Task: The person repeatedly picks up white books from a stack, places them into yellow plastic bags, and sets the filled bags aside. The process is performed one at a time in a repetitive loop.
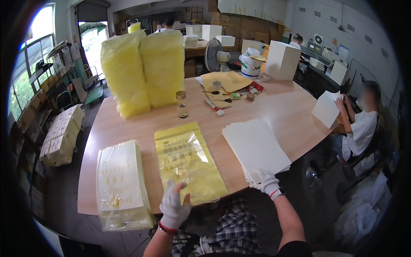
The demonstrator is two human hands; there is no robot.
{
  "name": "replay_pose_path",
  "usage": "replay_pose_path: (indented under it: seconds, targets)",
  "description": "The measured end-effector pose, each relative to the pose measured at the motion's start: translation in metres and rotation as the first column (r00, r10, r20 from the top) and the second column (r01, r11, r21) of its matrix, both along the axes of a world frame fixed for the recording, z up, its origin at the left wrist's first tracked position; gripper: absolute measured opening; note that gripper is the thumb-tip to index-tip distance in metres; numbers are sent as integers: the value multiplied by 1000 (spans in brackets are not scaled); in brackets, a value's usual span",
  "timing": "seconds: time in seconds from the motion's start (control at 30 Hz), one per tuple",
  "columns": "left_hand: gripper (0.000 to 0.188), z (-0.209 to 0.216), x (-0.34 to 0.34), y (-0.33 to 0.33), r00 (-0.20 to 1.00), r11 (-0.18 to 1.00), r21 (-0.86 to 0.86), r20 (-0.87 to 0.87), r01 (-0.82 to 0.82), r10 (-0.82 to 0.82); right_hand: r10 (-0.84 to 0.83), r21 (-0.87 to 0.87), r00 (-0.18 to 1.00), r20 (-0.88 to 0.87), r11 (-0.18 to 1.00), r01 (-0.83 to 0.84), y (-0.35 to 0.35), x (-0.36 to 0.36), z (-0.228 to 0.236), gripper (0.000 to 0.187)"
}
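Note:
My left hand (pixel 174 206), in a white glove with some fingertips bare, is at the near edge of a flat yellow printed plastic bag (pixel 188 165). Its thumb and fingers are apart, with nothing between them. At the near corner of a fanned stack of white sheets (pixel 257 147), my right hand (pixel 267 185) wears a white glove too. Its fingers are on the edge of a sheet, white against white. Left of the yellow bag lies a pile of clear-and-yellow plastic bags (pixel 122 184) with white contents and yellow print.
Tall stacks of yellow bags (pixel 162 68) stand at the back left, near a clear jar (pixel 182 107). Brown envelopes (pixel 224 81), scissors (pixel 224 100) and tape crowd the middle. A fan (pixel 214 55) stands behind the table. At right, a seated person (pixel 361 124) handles a white board.

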State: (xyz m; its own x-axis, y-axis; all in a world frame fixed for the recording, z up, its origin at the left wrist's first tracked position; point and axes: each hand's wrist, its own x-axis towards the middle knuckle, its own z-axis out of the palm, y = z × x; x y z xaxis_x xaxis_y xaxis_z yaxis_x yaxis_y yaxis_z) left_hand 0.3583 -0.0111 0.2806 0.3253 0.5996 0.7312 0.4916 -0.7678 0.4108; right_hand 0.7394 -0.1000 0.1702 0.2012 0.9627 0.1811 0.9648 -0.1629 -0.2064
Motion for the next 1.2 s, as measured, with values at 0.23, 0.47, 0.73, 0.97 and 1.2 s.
replay_pose_path:
  seconds: [0.23, 0.47, 0.73, 0.97, 1.2]
  targets:
    - [15, -18, 64, -46, 851, 655, -603, 80, 455, -519, -25, 113, 948, -316, 992, 64, 3, 30, 15, 63]
    - [59, -113, 131, -38, 541, -621, -241, 764, 745, 352, 197, 289, 980, -2, 939, -188, -11, -64, 41, 13]
    - [61, -43, 65, -24, 804, -284, -921, 376, 268, -460, -142, -41, 283, -949, 942, 334, -96, -37, -12, 38]
    - [81, -75, 68, -107, 803, 893, -415, -464, 177, -374, 152, 152, 33, -988, 892, 426, -49, -198, -16, 46]
    - [72, -9, 23, -19, 984, 989, -98, -156, -107, 90, 225, 420, 611, -759, 886, 195, -66, -165, 40, 34]
